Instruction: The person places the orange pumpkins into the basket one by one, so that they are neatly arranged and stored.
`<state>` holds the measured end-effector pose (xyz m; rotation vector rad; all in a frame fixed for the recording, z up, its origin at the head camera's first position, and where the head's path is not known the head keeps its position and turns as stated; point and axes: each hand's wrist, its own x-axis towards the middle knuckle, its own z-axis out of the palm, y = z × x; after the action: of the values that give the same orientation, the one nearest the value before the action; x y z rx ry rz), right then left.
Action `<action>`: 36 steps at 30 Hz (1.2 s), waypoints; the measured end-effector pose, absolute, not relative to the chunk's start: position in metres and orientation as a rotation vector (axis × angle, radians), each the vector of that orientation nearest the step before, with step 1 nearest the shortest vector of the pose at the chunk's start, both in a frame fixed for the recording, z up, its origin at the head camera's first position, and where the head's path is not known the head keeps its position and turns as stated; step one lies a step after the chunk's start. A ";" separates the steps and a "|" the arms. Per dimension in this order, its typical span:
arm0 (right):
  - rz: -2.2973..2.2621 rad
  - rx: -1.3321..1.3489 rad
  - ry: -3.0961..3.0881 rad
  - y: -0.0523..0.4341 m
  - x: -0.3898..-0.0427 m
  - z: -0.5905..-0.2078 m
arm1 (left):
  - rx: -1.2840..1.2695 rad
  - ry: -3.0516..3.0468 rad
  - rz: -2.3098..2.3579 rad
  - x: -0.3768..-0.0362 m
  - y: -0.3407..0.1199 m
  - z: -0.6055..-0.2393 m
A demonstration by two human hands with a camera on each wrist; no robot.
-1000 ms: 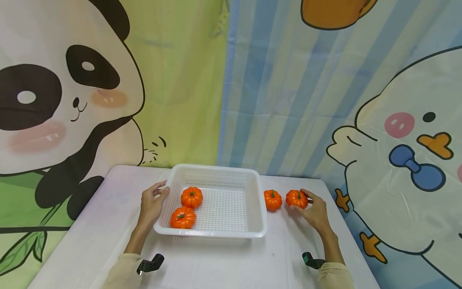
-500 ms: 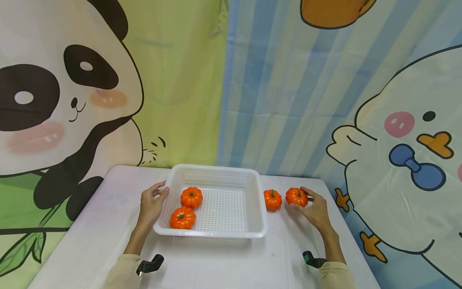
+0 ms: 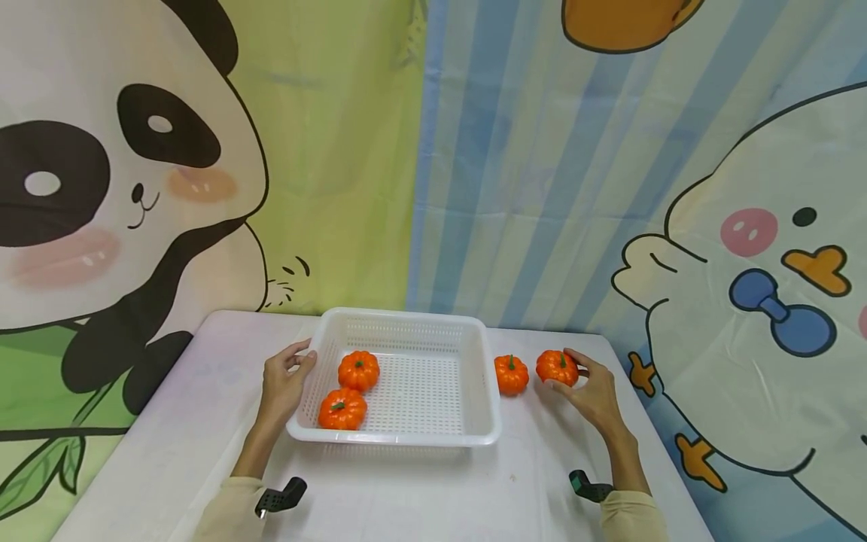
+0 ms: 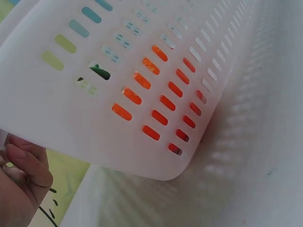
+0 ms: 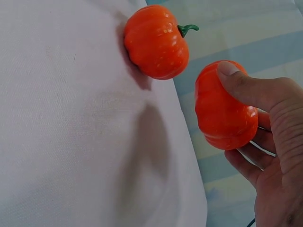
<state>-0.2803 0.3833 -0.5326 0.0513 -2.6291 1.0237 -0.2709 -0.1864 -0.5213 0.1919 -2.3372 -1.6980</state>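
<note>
My right hand (image 3: pixel 581 380) grips a small orange pumpkin (image 3: pixel 557 367) at the table's right side, thumb on one flank and fingers curled round the other (image 5: pixel 225 109). A second pumpkin (image 3: pixel 511 374) stands just left of it (image 5: pixel 156 42), apart from it. A white perforated basket (image 3: pixel 393 438) sits mid-table with two pumpkins (image 3: pixel 359 370) (image 3: pixel 342 409) in its left half. My left hand (image 3: pixel 284 380) rests at the basket's left wall (image 4: pixel 142 71), thumb touching the rim, fingers (image 4: pixel 23 179) loosely curled beside it.
The white table (image 3: pixel 203 421) ends close behind the basket at a cartoon backdrop (image 3: pixel 515 188). Its right edge runs just past my right hand. Bare cloth lies in front of the basket and to its left.
My right hand has closed more firmly on the rightmost pumpkin and raised it very slightly. The left hand and the basket have not moved.
</note>
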 end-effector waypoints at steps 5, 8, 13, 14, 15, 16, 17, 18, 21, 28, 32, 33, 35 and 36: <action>1.023 0.062 -2.622 0.382 -0.280 -0.531 | 0.193 -2.341 -1.687 -0.271 -0.187 -0.522; 1.025 0.067 -2.620 0.382 -0.280 -0.530 | 0.196 -2.348 -1.681 -0.271 -0.187 -0.522; 1.032 0.072 -2.622 0.382 -0.279 -0.529 | 0.208 -2.357 -1.677 -0.270 -0.187 -0.522; 1.031 0.073 -2.622 0.382 -0.278 -0.529 | 0.209 -2.356 -1.675 -0.271 -0.187 -0.522; 1.033 0.074 -2.623 0.382 -0.278 -0.529 | 0.209 -2.352 -1.676 -0.271 -0.187 -0.522; 1.032 0.074 -2.622 0.382 -0.278 -0.529 | 0.207 -2.351 -1.674 -0.271 -0.187 -0.522; 1.031 0.076 -2.621 0.381 -0.278 -0.528 | 0.206 -2.347 -1.676 -0.271 -0.187 -0.522; 1.033 0.078 -2.619 0.381 -0.278 -0.528 | 0.204 -2.344 -1.677 -0.271 -0.187 -0.522; 1.036 0.081 -2.617 0.380 -0.278 -0.526 | 0.196 -2.337 -1.678 -0.272 -0.187 -0.522; 1.036 0.065 -2.637 0.377 -0.279 -0.523 | 0.186 -2.332 -1.679 -0.273 -0.187 -0.522; 1.036 0.077 -2.636 0.375 -0.279 -0.521 | 0.195 -2.337 -1.673 -0.272 -0.187 -0.522; 1.031 0.086 -2.636 0.374 -0.279 -0.520 | 0.197 -2.337 -1.673 -0.272 -0.187 -0.522; 1.029 0.102 -2.632 0.372 -0.279 -0.519 | 0.202 -2.341 -1.670 -0.272 -0.187 -0.522; 1.026 0.109 -2.630 0.372 -0.279 -0.518 | 0.203 -2.343 -1.669 -0.272 -0.187 -0.522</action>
<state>-0.2787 0.3716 -0.5181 0.1095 -2.6304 1.0262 -0.2720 -0.1872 -0.5220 0.2033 -2.3433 -1.6687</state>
